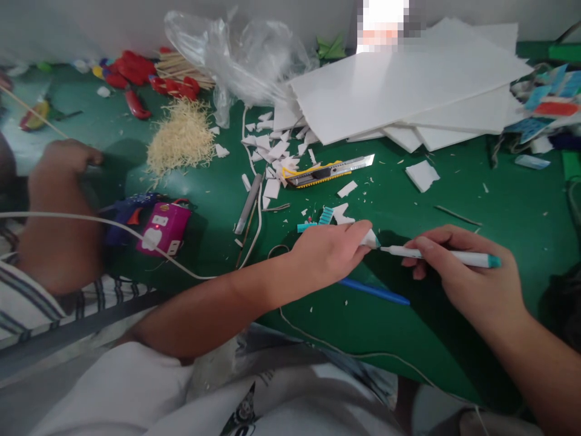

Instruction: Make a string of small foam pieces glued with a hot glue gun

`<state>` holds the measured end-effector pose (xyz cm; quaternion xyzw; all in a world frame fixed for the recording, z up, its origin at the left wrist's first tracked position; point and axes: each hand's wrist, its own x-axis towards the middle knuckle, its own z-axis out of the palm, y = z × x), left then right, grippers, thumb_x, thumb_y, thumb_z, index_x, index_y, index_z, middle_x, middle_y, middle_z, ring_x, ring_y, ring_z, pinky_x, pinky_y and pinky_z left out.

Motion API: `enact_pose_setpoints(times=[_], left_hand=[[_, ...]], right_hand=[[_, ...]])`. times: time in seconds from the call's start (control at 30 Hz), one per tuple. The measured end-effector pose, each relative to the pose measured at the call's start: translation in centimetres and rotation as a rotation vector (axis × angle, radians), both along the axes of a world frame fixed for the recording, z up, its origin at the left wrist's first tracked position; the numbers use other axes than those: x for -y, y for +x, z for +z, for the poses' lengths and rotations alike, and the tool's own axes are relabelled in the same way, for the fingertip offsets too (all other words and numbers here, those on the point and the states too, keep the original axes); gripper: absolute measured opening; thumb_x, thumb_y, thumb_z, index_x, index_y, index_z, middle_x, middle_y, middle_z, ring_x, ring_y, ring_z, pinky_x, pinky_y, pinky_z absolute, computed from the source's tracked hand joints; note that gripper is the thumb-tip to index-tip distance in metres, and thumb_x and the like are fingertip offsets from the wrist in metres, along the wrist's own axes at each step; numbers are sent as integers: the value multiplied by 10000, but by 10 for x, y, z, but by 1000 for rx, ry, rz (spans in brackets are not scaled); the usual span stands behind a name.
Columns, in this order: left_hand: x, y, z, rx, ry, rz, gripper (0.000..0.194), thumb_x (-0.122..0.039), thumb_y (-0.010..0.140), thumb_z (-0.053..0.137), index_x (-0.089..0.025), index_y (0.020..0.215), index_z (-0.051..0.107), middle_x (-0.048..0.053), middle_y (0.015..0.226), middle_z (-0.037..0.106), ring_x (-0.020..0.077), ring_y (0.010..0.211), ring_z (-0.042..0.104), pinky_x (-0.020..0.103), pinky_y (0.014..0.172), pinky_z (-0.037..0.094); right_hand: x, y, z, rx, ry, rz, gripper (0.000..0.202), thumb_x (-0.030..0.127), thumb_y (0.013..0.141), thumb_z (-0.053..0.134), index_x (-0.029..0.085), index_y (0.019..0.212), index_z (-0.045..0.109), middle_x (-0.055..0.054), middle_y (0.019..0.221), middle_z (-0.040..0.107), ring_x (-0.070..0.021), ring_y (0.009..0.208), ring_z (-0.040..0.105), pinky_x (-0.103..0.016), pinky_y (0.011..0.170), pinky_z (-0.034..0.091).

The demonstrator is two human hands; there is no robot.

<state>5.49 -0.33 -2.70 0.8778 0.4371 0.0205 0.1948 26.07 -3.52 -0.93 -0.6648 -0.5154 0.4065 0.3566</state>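
In my right hand is a white marker with a teal end, its tip pointing left. My left hand pinches a small white foam piece whose edge is coloured teal; the marker's tip is at that edge, and I cannot tell if they touch. Most of the piece is hidden by my fingers. Just beyond my left hand lie teal-striped foam bits and a white scrap. A blue pen lies on the table below. Farther back is a yellow utility knife with its blade out.
White foam sheets are stacked at the back right. Foam scraps and a pile of shredded straw-like strips lie left of them. A magenta power adapter with a white cable sits left, beside another person's arm. Plastic bags are behind.
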Motion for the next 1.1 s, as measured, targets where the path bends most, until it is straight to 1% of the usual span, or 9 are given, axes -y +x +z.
enact_pose_setpoints(times=[0.13, 0.3, 0.4, 0.53, 0.67, 0.77, 0.87, 1.0, 1.1], left_hand=[[0, 0, 2, 6, -11, -6, 266, -346, 1043, 500, -201, 1256, 566, 22, 1109, 774, 228, 930, 757, 294, 602, 477], [0, 1, 3, 13, -33, -5, 260, -332, 1040, 512, -201, 1258, 567, 24, 1115, 772, 227, 952, 756, 292, 620, 493], [1, 1, 4, 23, -43, -1, 266, -328, 1043, 504, -200, 1268, 561, 31, 1124, 770, 220, 962, 753, 286, 636, 499], [0, 0, 3, 26, -40, 1, 261, -335, 1041, 504, -202, 1259, 562, 38, 1111, 772, 212, 955, 751, 285, 642, 502], [0, 0, 3, 15, -53, 1, 273, -331, 1046, 495, -200, 1278, 556, 42, 1128, 768, 214, 966, 749, 290, 660, 510], [0, 1, 4, 10, -59, 4, 295, -338, 1048, 491, -195, 1299, 549, 46, 1141, 766, 219, 982, 747, 292, 667, 512], [0, 1, 4, 8, -68, 4, 292, -339, 1049, 491, -198, 1297, 553, 34, 1122, 770, 218, 976, 748, 292, 663, 510], [0, 1, 4, 9, -46, 0, 292, -345, 1049, 485, -200, 1293, 555, 33, 1148, 765, 231, 966, 751, 311, 656, 518], [0, 2, 5, 9, -65, 4, 279, -334, 1046, 487, -197, 1277, 561, 39, 1133, 769, 228, 976, 750, 306, 669, 530]], right_hand=[[-1, -1, -1, -13, 10, -12, 268, 503, 790, 752, 236, 789, 734, -11, 591, 698, -152, 500, 630, -268, 468, 516], [-1, -2, 1, -20, 6, -14, 272, 484, 804, 740, 245, 682, 694, -12, 573, 685, -133, 448, 584, -264, 442, 501], [0, -2, 2, -17, 15, -14, 237, 471, 804, 743, 256, 712, 707, -10, 570, 680, -148, 467, 597, -281, 460, 518], [0, 0, 0, -25, -9, -9, 237, 459, 810, 732, 260, 683, 704, -22, 599, 699, -147, 451, 585, -286, 432, 491], [-1, -1, 1, -19, -3, -7, 199, 425, 804, 727, 268, 682, 711, -11, 564, 680, -151, 452, 592, -286, 442, 500], [-2, -2, 4, -16, -8, 13, 223, 428, 808, 717, 265, 657, 701, -16, 569, 684, -151, 450, 591, -285, 435, 494], [-1, -2, 4, -14, -11, -15, 205, 434, 805, 723, 265, 690, 705, -9, 551, 672, -163, 478, 616, -291, 462, 521], [0, -1, 3, -10, -7, 8, 250, 454, 815, 717, 258, 661, 700, -15, 561, 681, -151, 448, 591, -283, 430, 497], [0, -1, 3, -18, 3, -21, 241, 477, 805, 735, 255, 713, 710, -8, 583, 698, -155, 472, 612, -288, 463, 529]])
